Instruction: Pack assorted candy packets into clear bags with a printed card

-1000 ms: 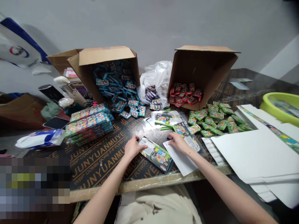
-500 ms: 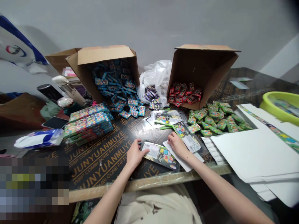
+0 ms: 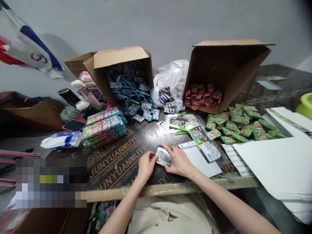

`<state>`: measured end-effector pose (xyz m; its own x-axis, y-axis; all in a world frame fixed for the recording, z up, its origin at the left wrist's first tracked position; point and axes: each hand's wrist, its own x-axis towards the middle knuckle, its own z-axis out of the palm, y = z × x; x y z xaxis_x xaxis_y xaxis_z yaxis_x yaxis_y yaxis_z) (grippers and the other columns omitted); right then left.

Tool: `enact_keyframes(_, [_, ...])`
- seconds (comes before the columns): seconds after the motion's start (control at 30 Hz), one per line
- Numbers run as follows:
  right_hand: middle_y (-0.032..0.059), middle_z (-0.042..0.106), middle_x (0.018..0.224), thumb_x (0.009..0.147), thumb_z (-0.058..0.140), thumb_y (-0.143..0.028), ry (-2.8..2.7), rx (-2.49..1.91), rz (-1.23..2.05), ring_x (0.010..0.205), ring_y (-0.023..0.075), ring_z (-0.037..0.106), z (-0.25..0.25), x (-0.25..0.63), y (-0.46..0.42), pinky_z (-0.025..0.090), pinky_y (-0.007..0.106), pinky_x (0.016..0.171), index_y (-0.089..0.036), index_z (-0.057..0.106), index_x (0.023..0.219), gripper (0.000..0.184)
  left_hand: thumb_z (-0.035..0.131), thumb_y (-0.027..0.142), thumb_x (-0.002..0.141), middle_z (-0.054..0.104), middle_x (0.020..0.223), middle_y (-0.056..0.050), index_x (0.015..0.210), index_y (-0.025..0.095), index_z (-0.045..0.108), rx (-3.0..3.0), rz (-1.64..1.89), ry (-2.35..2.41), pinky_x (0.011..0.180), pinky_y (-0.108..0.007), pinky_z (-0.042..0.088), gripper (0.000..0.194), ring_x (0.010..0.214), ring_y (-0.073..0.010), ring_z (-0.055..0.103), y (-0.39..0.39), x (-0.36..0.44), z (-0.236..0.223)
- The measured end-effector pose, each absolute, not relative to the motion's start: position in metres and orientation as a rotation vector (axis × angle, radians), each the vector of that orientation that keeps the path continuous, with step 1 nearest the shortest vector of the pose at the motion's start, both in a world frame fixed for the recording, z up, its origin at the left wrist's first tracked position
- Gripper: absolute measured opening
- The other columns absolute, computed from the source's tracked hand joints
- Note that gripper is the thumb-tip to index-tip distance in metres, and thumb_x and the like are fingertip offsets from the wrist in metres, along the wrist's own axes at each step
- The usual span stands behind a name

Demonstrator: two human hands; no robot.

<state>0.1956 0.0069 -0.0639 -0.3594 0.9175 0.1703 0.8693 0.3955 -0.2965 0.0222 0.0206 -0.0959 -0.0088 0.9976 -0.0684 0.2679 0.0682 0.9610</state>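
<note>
A small printed card sleeve point(image 3: 162, 156) with a barcode panel lies on the dark plywood table between my hands. At its left edge, my left hand point(image 3: 146, 165) pinches it between thumb and fingers. My right hand point(image 3: 179, 161) rests over its right side, fingers spread, index finger at the far edge and thumb at the near one; that side is hidden underneath. To the right lies a white sheet point(image 3: 201, 160), partly overlapped by dark printed sleeves point(image 3: 207, 147). More printed sleeves point(image 3: 179, 123) lie loose beyond my hands.
Cardboard boxes hold blue packets point(image 3: 129, 87) and red packets point(image 3: 203, 96). Between them, a plastic bag point(image 3: 172, 76) spills purple packets point(image 3: 168, 97). Green packets point(image 3: 240, 122) heap at right beside white boards point(image 3: 273, 156). Stacked printed boxes point(image 3: 104, 126) stand left, near a tissue pack point(image 3: 62, 139).
My right hand has left the white sheet and moved onto the sleeve, which now shows only its barcode end. My left hand has closed on its edge. The view has turned left.
</note>
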Motion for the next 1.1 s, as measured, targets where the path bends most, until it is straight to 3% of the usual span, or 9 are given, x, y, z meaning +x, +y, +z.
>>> enact_keyframes(0.1, [0.0078,0.052,0.099,0.059,0.069,-0.033,-2.166,-1.545,0.271,0.093,0.0261,0.049,-0.059,0.182,0.011,0.040,0.040,0.082,-0.027,0.017,0.140,0.096,0.056,0.040,0.074,0.067,0.074,-0.007,0.099,0.012,0.060,1.217,1.060,1.340,0.057,-0.028,0.049,0.038,0.059,-0.0153,0.061,0.030,0.015,-0.084])
enact_keyframes(0.2, [0.0099,0.050,0.112,0.059,0.071,-0.037,-1.933,-1.449,0.404,0.100,0.0269,0.048,-0.051,0.169,0.017,0.040,0.042,0.086,-0.026,0.017,0.140,0.098,0.065,0.040,0.067,0.069,0.079,-0.009,0.099,0.010,0.062,1.116,1.129,1.239,0.058,-0.028,0.051,0.044,0.060,-0.0149,0.062,0.051,0.001,-0.059])
enact_keyframes(0.33, [0.0086,0.050,0.119,0.072,0.063,-0.038,-1.539,-1.233,0.642,0.103,0.0217,0.050,-0.036,0.162,0.029,0.045,0.037,0.084,-0.028,0.020,0.138,0.079,0.075,0.030,0.057,0.070,0.073,-0.006,0.086,0.011,0.070,1.224,1.083,1.093,0.060,-0.024,0.048,0.035,0.061,-0.0134,0.061,0.072,-0.013,-0.020])
enact_keyframes(0.4, [0.0068,0.056,0.108,0.078,0.057,-0.034,-1.392,-1.128,0.751,0.097,0.0184,0.055,-0.028,0.165,0.037,0.047,0.033,0.081,-0.028,0.025,0.136,0.066,0.076,0.025,0.055,0.070,0.069,-0.004,0.081,0.011,0.071,1.293,1.020,1.034,0.062,-0.024,0.048,0.030,0.059,-0.0128,0.060,0.073,-0.012,-0.006])
enact_keyframes(0.5, [0.0025,0.061,0.084,0.077,0.058,-0.028,-1.342,-1.042,0.883,0.080,0.0154,0.058,-0.018,0.173,0.046,0.048,0.029,0.072,-0.024,0.036,0.131,0.058,0.075,0.021,0.055,0.068,0.062,-0.003,0.074,0.011,0.071,1.333,0.986,1.048,0.059,-0.023,0.047,0.022,0.056,-0.0119,0.059,0.067,-0.006,0.006])
enact_keyframes(0.7, [-0.0006,0.062,0.074,0.073,0.061,-0.022,-1.449,-1.022,0.954,0.071,0.0137,0.058,-0.011,0.188,0.048,0.047,0.027,0.066,-0.024,0.041,0.127,0.058,0.067,0.022,0.067,0.069,0.069,-0.006,0.072,0.013,0.069,1.702,1.103,1.172,0.061,-0.026,0.048,0.011,0.062,-0.0165,0.063,0.045,0.005,0.005])
enact_keyframes(0.8, [0.0016,0.063,0.085,0.075,0.060,-0.024,-1.544,-1.053,0.832,0.078,0.0148,0.059,-0.004,0.195,0.044,0.047,0.029,0.071,-0.025,0.043,0.125,0.053,0.061,0.021,0.074,0.070,0.080,-0.006,0.078,0.016,0.068,2.047,1.235,1.184,0.070,-0.028,0.048,0.009,0.073,-0.0174,0.063,0.036,0.010,-0.002])
enact_keyframes(0.97, [0.0049,0.058,0.097,0.078,0.058,-0.032,-1.657,-1.083,0.541,0.093,0.0176,0.053,0.030,0.205,0.045,0.041,0.031,0.079,-0.020,0.059,0.089,0.016,0.058,0.016,0.077,0.068,0.078,-0.004,0.079,0.017,0.066,2.137,1.272,1.105,0.070,-0.026,0.046,0.008,0.073,-0.0151,0.062,0.030,0.014,-0.003])
enact_keyframes(1.1, [0.0036,0.060,0.087,0.078,0.058,-0.032,-1.928,-1.074,0.708,0.088,0.0168,0.053,0.054,0.204,0.050,0.038,0.030,0.080,-0.017,0.057,0.070,0.017,0.057,0.013,0.077,0.067,0.078,-0.004,0.078,0.018,0.068,2.094,1.260,1.058,0.071,-0.026,0.046,0.012,0.074,-0.0149,0.061,0.030,0.017,0.002])
